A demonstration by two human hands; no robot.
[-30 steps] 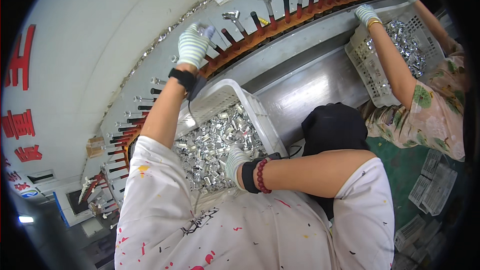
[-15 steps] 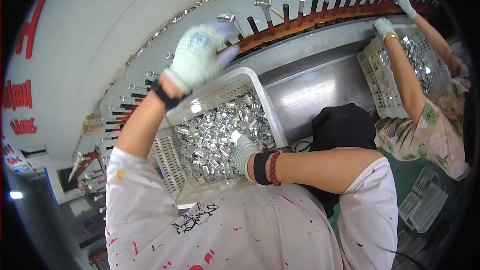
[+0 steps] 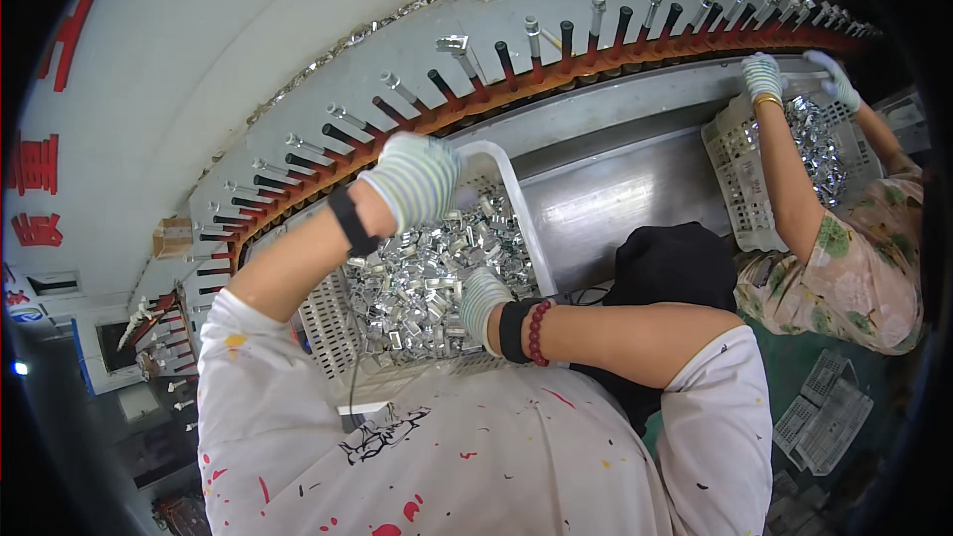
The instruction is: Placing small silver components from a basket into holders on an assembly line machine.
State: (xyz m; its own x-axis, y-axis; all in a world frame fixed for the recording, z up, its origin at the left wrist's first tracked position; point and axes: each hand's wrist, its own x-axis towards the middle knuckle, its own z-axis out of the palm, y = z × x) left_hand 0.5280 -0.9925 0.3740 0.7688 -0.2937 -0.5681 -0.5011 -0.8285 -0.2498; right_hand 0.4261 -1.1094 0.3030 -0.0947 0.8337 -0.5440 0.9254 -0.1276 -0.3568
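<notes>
A white plastic basket [image 3: 508,182] in front of me is filled with small shiny metal parts [image 3: 422,283]. My left hand [image 3: 412,181], in a striped glove with a black wrist strap, hovers over the basket's far rim, its fingers curled downward; whether it holds anything is hidden. My right hand [image 3: 482,304], also gloved, with a red bead bracelet, digs into the pile at the near side, fingers closed among the parts. Behind the basket a curved orange rail carries black pegs [image 3: 467,69], many capped with metal parts.
On the right a co-worker in a floral top reaches gloved hands [image 3: 762,74] to the rail above a second white basket [image 3: 733,189] of parts. A steel bench top [image 3: 615,189] lies between the baskets. Flat crates [image 3: 824,417] lie on the green floor.
My left hand has come down from the pegs on the rail to the basket's far rim. My right hand has stayed in the pile.
</notes>
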